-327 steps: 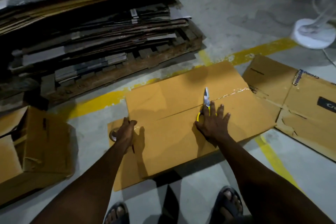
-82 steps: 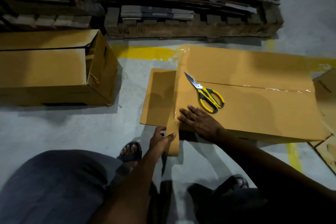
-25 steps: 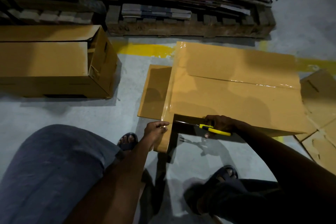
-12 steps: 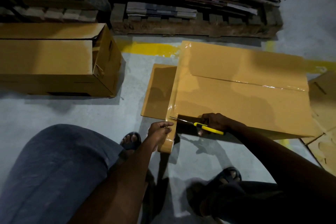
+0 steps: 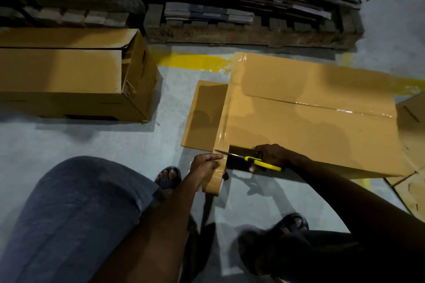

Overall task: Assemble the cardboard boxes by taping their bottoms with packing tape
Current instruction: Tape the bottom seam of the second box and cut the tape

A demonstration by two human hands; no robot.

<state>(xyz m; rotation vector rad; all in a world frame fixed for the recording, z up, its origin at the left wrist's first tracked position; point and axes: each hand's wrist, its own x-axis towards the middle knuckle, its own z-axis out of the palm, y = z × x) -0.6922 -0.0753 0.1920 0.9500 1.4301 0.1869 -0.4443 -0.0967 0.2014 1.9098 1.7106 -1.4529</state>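
Note:
A large brown cardboard box (image 5: 310, 126) lies bottom-up on the floor, a shiny strip of packing tape along its centre seam and another down its left edge. My left hand (image 5: 205, 165) grips the brown tape roll (image 5: 213, 181) at the box's near left corner, the tape pulled taut from the box. My right hand (image 5: 272, 156) holds the yellow-handled scissors (image 5: 259, 161), whose blades reach left across the stretched tape just above my left fingers. A loose flap (image 5: 204, 115) sticks out flat on the box's left.
A long assembled box (image 5: 69, 76) lies to the left. A wooden pallet (image 5: 253, 34) stacked with flattened cartons stands behind. Flat cardboard (image 5: 411, 167) lies at the right. A yellow floor line (image 5: 190, 61) runs under the box. My sandalled feet are near the box.
Since a second ago the scissors' blades have slid further left, up to the taut tape by my left fingers. My left hand keeps the roll at the corner.

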